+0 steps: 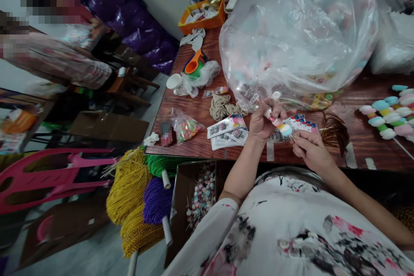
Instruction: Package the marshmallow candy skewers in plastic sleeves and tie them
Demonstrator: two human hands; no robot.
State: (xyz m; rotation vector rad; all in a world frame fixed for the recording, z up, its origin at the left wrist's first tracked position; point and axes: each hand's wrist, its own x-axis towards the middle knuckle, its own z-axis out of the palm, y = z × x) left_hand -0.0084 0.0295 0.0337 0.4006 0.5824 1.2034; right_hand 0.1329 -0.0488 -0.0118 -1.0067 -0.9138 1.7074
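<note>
Near the table's front edge, my left hand is closed round a short string of pastel beads, pink and white with a blue one at the lower end. To the right, my right hand pinches the thin end of the same piece just below the blue bead. Behind both hands lies a big clear plastic bag of pastel pieces. Printed cards are left of my left hand, and more cards lie partly hidden behind the hands. A brown tassel bundle is right of them.
Finished-looking bead sticks lie at the far right. An orange tray, a bag of small green and pink pieces and beige cloth are on the left of the table. Below stand a carton and yellow cord. A person sits far left.
</note>
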